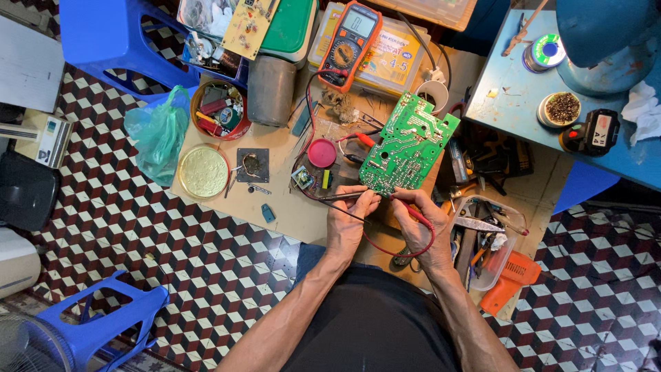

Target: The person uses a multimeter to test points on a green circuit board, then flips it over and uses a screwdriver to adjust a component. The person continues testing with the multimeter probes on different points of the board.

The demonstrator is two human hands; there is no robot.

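Reaching forward from the bottom of the view, both bare forearms converge over a tan board laid on the patterned floor tiles, wrists bent slightly down. The left hand is curled narrow, its fingers pinched around a thin dark probe that lies almost level, tip pointing left of the hand. The right hand is likewise closed — thumb and forefinger grip a red-handled probe whose red lead loops below the wrist and back up.

Both hands meet at the near edge of a green rectangular circuit board, solder side up, which lies tilted on the tan board just ahead of the fingertips. Whether the probe tips actually touch the board I cannot tell.

Farther up sits an orange-cased multimeter resting on a yellow box, with a round pink lid between it and the hands. To the right, a clear plastic tub of tools stands just beside the right wrist — an orange power tool lies below it.
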